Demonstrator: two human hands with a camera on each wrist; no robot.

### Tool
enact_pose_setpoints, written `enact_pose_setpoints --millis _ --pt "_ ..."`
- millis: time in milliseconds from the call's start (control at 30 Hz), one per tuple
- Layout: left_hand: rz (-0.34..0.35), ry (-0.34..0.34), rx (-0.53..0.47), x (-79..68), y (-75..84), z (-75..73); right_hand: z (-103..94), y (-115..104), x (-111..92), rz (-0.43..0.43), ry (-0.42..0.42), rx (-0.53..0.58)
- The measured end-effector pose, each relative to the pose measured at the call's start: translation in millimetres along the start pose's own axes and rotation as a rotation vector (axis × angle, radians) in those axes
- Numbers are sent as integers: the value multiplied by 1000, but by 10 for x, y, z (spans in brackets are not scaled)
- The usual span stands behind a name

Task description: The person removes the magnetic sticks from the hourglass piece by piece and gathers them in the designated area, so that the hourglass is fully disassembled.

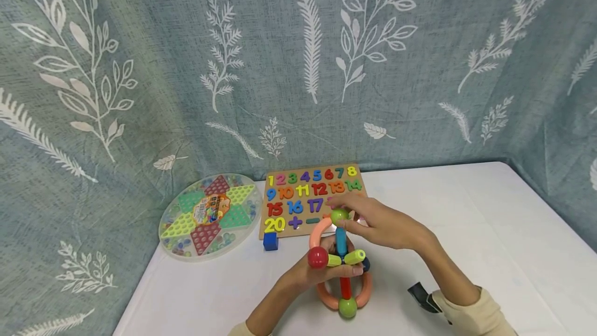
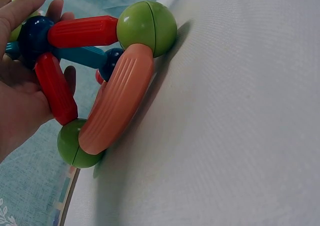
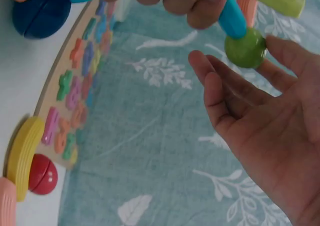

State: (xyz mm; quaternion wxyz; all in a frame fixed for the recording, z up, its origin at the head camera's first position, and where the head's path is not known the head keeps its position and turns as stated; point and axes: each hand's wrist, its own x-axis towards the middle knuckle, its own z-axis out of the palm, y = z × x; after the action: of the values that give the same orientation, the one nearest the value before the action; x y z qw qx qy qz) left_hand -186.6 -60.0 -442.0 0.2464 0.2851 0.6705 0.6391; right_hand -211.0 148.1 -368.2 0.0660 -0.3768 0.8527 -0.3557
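A toy frame of coloured balls and rods stands at the table's front, partly hidden by both hands. My left hand [image 1: 311,276] grips its middle, with the thumb across the front below the yellow-green rod [image 1: 355,257]. In the left wrist view, red rods [image 2: 82,32] and a curved salmon rod [image 2: 120,101] join a dark blue ball [image 2: 36,38] and green balls. At the top, my right hand [image 1: 389,222] pinches a green ball [image 3: 245,48] between thumb and finger. That ball touches the end of a blue rod [image 3: 233,17]. A red ball [image 1: 318,257] sits at the frame's left.
Behind the frame lies a wooden number board [image 1: 280,232]. A blue cube [image 1: 270,241] sits by its near left corner, with a round Chinese checkers board [image 1: 254,211] further left. A yellow curved rod [image 3: 24,156] and red ball [image 3: 42,174] show beside the number board.
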Motion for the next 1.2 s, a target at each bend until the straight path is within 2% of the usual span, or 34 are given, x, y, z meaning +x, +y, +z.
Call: enact_pose_setpoints --millis 167,400,700,900,1200 --pt "-27 3 11 8 1 -3 50 -29 15 -79 -6 -91" --pt "28 -17 -1 12 -21 -4 50 -60 30 -120 34 -147" --pt "37 -27 -50 4 -22 -4 40 -83 31 -177 130 -100" --pt "22 -26 -45 1 -15 -1 38 -110 37 -154 149 -62" --pt "24 -39 -12 7 -10 -10 33 -107 34 -189 180 -78"
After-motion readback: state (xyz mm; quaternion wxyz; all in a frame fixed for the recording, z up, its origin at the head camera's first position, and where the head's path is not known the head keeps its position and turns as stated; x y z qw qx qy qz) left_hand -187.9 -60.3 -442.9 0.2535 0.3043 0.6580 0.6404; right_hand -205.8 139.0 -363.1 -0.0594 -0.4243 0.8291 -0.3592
